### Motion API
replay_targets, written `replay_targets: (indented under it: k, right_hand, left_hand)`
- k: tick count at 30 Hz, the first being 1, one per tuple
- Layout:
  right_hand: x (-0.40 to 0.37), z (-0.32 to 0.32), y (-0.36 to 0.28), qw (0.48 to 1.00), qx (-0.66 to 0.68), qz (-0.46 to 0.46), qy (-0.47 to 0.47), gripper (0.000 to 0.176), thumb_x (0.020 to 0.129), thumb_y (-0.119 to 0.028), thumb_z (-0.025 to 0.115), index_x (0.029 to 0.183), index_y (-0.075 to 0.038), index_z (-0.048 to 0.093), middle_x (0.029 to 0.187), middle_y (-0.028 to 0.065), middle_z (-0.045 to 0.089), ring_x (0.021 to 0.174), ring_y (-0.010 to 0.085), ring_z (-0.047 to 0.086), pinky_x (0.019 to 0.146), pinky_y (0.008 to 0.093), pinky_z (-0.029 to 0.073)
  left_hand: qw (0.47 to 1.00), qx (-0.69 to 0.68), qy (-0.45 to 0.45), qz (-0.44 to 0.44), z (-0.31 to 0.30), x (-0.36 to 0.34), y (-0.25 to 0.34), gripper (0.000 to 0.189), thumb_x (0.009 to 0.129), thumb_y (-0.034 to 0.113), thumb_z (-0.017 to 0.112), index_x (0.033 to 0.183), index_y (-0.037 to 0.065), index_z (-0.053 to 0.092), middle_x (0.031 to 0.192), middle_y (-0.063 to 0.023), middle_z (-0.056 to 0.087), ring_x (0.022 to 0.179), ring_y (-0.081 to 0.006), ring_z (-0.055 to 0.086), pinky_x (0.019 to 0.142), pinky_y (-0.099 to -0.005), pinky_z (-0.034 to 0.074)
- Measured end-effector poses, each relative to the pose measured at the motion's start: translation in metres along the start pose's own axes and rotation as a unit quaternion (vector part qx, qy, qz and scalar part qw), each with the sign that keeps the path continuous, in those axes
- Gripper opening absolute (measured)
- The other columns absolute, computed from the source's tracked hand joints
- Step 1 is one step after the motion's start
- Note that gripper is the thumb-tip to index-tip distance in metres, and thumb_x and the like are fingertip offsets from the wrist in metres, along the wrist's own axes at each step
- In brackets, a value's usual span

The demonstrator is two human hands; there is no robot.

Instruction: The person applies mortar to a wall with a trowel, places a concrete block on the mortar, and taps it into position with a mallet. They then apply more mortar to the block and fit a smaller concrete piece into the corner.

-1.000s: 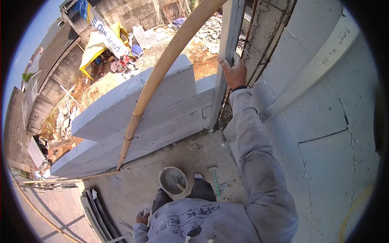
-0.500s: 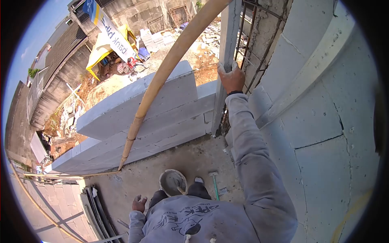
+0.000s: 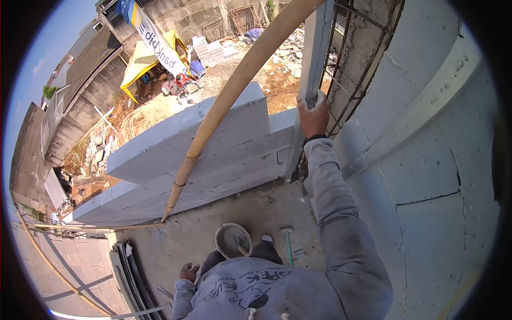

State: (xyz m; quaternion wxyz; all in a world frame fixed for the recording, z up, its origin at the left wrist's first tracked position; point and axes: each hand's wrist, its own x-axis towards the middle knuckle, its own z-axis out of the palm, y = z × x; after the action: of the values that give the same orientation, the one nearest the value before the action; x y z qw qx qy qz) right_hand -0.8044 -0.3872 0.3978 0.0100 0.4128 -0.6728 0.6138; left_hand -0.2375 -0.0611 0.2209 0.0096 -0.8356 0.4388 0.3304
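My right hand [image 3: 313, 116] grips a long straight grey bar [image 3: 311, 58] that stands upright beside the rebar cage. The bar's lower end is down near the floor, at the end of the low wall of pale blocks [image 3: 224, 173]. Down at my left side hangs my left hand [image 3: 189, 271], its fingers loosely bent and a little apart, with nothing visible in them. Close in front of my legs, a bucket [image 3: 233, 241] with grey mortar and a tool handle sits on the floor.
A bamboo pole [image 3: 213, 120] slants across the block wall. On the floor lies a green-handled tool [image 3: 288, 245]. Rusty rebar [image 3: 368, 64] stands beside the bar, and a tall block wall [image 3: 432, 213] rises on my right. Beyond are rubble and a yellow canopy [image 3: 152, 56].
The view has shifted slightly, so the scene sits a little to the right and lower. My right hand stays on the bar; my left hand still hangs at my side.
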Motion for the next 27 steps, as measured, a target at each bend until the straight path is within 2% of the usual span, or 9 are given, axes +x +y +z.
replay_targets:
  k: [5,10,12,13,15,17,19,25,27]
  right_hand:
    - [0.008,0.000,0.008,0.987,0.104,0.067,-0.102,0.044,0.071,-0.027,0.070,0.102,-0.001,0.054,0.087,0.0160,0.064,0.080,0.0286,0.063,0.073,0.0355,0.048]
    - [0.015,-0.012,-0.007,0.991,0.023,0.053,-0.124,0.042,0.071,-0.028,0.070,0.098,0.000,0.054,0.087,0.0163,0.063,0.079,0.0296,0.062,0.070,0.0375,0.048]
    - [-0.001,-0.019,-0.023,0.968,-0.117,-0.150,0.161,0.034,0.075,-0.025,0.066,0.099,-0.004,0.055,0.090,0.0140,0.061,0.081,0.0306,0.061,0.068,0.0411,0.047]
    - [-0.004,-0.020,-0.033,0.968,-0.114,-0.156,0.160,0.034,0.075,-0.025,0.066,0.099,-0.004,0.055,0.090,0.0140,0.061,0.081,0.0306,0.061,0.068,0.0411,0.047]
    - [-0.016,-0.023,-0.050,0.981,-0.120,-0.149,-0.014,0.024,0.079,-0.021,0.061,0.099,-0.009,0.056,0.093,0.0128,0.059,0.082,0.0306,0.060,0.067,0.0438,0.047]
    - [-0.013,-0.012,-0.057,0.979,-0.120,-0.152,-0.058,0.020,0.080,-0.019,0.057,0.099,-0.011,0.057,0.089,0.0107,0.061,0.080,0.0297,0.060,0.067,0.0430,0.048]
    - [0.001,-0.002,-0.056,0.915,-0.286,-0.178,-0.224,0.019,0.080,-0.020,0.055,0.096,-0.011,0.059,0.085,0.0097,0.062,0.078,0.0295,0.061,0.066,0.0409,0.049]
    - [0.008,-0.004,-0.043,0.888,-0.302,-0.244,-0.245,0.019,0.080,-0.021,0.054,0.095,-0.010,0.059,0.085,0.0108,0.063,0.074,0.0294,0.062,0.065,0.0407,0.049]
    - [0.002,-0.006,-0.040,0.949,-0.205,-0.182,-0.156,0.023,0.079,-0.022,0.059,0.100,-0.012,0.059,0.084,0.0130,0.063,0.077,0.0320,0.061,0.067,0.0414,0.048]
  left_hand:
    - [1.000,-0.019,-0.002,0.011,-0.001,0.005,0.016,0.058,0.074,0.038,0.067,0.114,-0.003,0.055,0.113,-0.0217,0.057,0.109,-0.0321,0.053,0.093,-0.0373,0.040]
    - [0.999,-0.029,-0.003,0.027,0.001,0.012,0.024,0.058,0.074,0.037,0.067,0.114,-0.003,0.055,0.113,-0.0219,0.057,0.109,-0.0319,0.053,0.093,-0.0369,0.040]
    - [0.999,-0.034,-0.002,0.027,0.004,0.014,0.021,0.058,0.074,0.037,0.067,0.113,-0.003,0.055,0.113,-0.0221,0.057,0.108,-0.0321,0.054,0.093,-0.0369,0.040]
    - [0.999,-0.040,0.001,0.028,0.008,0.016,0.022,0.058,0.074,0.037,0.067,0.113,-0.003,0.055,0.112,-0.0223,0.057,0.107,-0.0322,0.054,0.092,-0.0370,0.041]
    - [0.999,-0.035,-0.013,0.030,0.016,0.016,0.022,0.057,0.075,0.037,0.065,0.113,-0.004,0.055,0.111,-0.0217,0.058,0.106,-0.0310,0.055,0.091,-0.0359,0.042]
    - [0.999,-0.018,-0.030,0.038,0.016,0.019,0.014,0.057,0.076,0.037,0.064,0.114,-0.005,0.054,0.111,-0.0211,0.058,0.105,-0.0298,0.056,0.090,-0.0348,0.042]
    - [0.998,-0.028,-0.029,0.055,0.022,0.030,0.012,0.057,0.077,0.037,0.063,0.113,-0.005,0.054,0.110,-0.0207,0.059,0.104,-0.0292,0.056,0.089,-0.0344,0.043]
    - [0.996,-0.075,-0.013,0.053,0.030,0.027,0.015,0.059,0.074,0.041,0.065,0.111,-0.004,0.056,0.108,-0.0219,0.059,0.103,-0.0319,0.057,0.089,-0.0362,0.043]
    - [0.996,-0.071,-0.014,0.046,0.039,0.030,0.002,0.059,0.074,0.042,0.065,0.111,-0.004,0.056,0.108,-0.0217,0.060,0.102,-0.0318,0.057,0.089,-0.0360,0.043]
